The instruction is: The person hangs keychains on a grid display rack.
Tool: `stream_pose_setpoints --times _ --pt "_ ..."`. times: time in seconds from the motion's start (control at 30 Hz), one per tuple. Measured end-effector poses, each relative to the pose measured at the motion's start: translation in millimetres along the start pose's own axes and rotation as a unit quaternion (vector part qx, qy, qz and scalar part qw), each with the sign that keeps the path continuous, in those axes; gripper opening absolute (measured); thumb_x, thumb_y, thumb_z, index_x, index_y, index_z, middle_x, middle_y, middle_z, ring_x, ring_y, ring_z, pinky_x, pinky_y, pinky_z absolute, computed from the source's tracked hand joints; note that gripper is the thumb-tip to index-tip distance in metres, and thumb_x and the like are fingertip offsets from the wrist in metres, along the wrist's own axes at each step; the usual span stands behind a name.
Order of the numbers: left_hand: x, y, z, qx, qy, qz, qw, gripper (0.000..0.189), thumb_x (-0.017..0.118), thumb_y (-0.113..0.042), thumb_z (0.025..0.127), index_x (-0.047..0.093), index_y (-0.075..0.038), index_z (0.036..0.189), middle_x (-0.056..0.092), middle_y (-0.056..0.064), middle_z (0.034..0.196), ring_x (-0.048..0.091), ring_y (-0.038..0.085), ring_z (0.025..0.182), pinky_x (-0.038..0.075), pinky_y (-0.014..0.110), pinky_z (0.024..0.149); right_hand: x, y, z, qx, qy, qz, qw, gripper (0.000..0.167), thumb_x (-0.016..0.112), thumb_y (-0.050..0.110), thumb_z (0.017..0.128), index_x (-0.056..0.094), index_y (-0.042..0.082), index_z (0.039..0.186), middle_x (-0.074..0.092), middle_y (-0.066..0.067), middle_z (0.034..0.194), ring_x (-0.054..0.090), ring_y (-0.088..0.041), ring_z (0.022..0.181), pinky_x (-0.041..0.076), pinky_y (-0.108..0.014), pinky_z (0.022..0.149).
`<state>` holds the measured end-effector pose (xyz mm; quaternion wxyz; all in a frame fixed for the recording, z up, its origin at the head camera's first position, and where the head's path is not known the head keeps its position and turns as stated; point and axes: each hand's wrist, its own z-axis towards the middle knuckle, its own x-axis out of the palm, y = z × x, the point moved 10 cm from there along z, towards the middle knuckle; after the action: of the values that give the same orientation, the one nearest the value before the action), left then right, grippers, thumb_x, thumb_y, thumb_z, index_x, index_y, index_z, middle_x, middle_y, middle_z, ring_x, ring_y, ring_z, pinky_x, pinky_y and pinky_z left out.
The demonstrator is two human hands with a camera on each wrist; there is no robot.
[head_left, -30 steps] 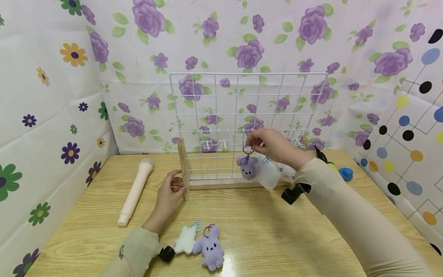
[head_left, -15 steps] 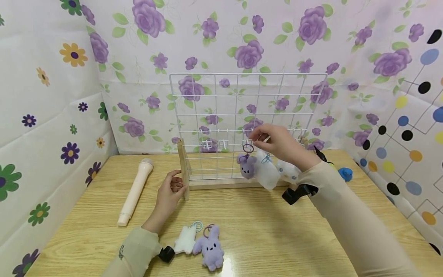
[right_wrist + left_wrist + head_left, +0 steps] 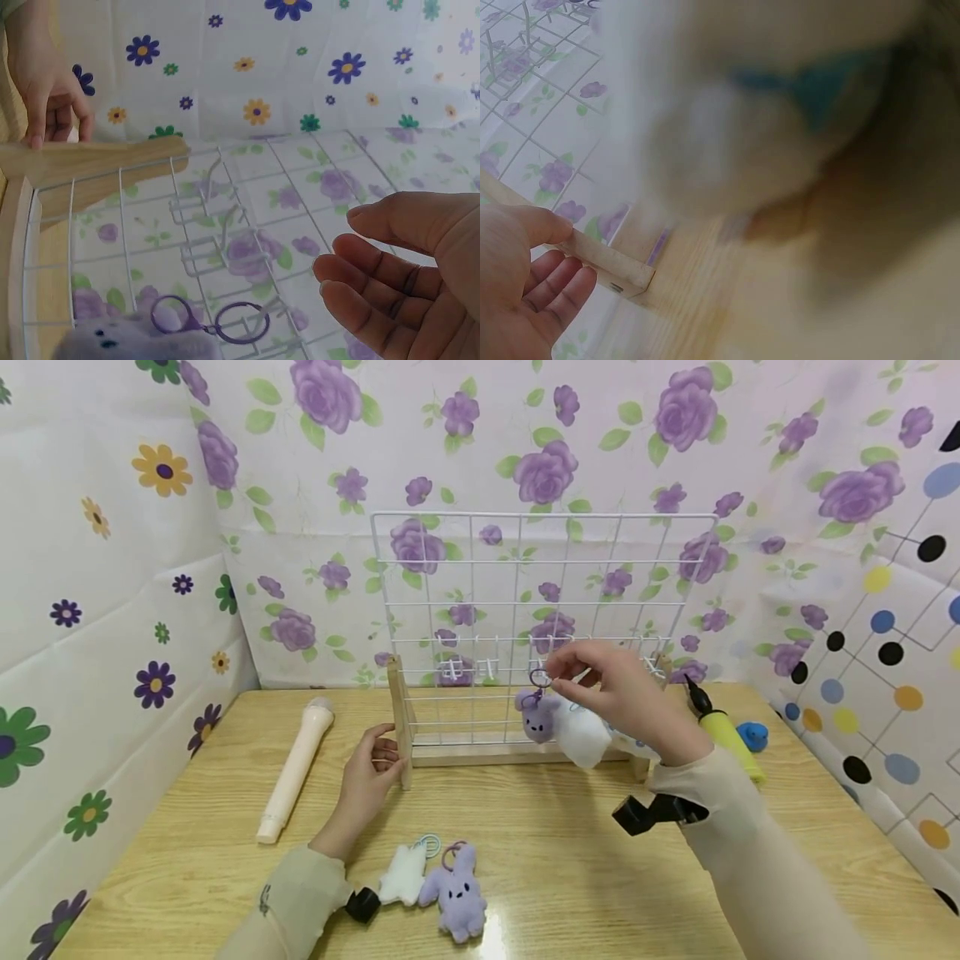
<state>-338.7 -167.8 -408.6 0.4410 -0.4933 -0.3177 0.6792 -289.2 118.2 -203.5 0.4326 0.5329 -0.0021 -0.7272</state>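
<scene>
A white wire grid rack (image 3: 517, 604) stands on the table in a wooden stand. My left hand (image 3: 372, 768) holds the left wooden upright (image 3: 401, 714) near its foot, thumb at the front edge. At the middle hooks, a purple bear plush keychain (image 3: 537, 717) hangs by its purple ring (image 3: 241, 322). Close right of that ring is my right hand (image 3: 618, 697), its fingers loosely bent and apart from the ring in the right wrist view. A white plush (image 3: 583, 735) hangs beside the bear, partly behind the hand.
A purple bunny plush keychain (image 3: 459, 897) and a white plush keychain (image 3: 403, 875) lie at the front. A pale microphone-shaped stick (image 3: 296, 772) lies on the left. A yellow pump (image 3: 731, 739) and a small blue toy (image 3: 753, 736) lie on the right. White hooks (image 3: 487, 670) line the grid.
My right hand has come away from the purple ring and shifted slightly to the right. The bear stays hanging at the grid. My left hand keeps its place on the stand.
</scene>
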Motion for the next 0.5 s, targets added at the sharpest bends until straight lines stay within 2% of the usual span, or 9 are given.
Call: stream_pose_setpoints --times 0.33,0.5 --pt "0.6 -0.8 -0.4 -0.004 0.003 0.001 1.0000 0.054 0.067 0.002 0.086 0.045 -0.006 0.135 0.058 0.017 0.108 0.058 0.025 0.093 0.049 0.013 0.074 36 16 -19.7 -0.040 0.020 0.060 0.9972 0.017 0.065 0.009 0.091 0.066 0.008 0.108 0.068 -0.006 0.100 0.063 -0.013 0.086 0.055 -0.025 0.071" --pt "0.5 -0.4 0.0 -0.005 0.002 0.006 1.0000 0.055 0.068 0.002 0.086 0.045 -0.006 0.135 0.059 0.017 0.107 0.059 0.025 0.093 0.049 0.013 0.074 55 22 -26.8 -0.052 0.027 0.082 0.9949 0.016 0.066 0.009 0.091 0.066 0.009 0.107 0.066 -0.003 0.098 0.063 -0.010 0.083 0.055 -0.024 0.070"
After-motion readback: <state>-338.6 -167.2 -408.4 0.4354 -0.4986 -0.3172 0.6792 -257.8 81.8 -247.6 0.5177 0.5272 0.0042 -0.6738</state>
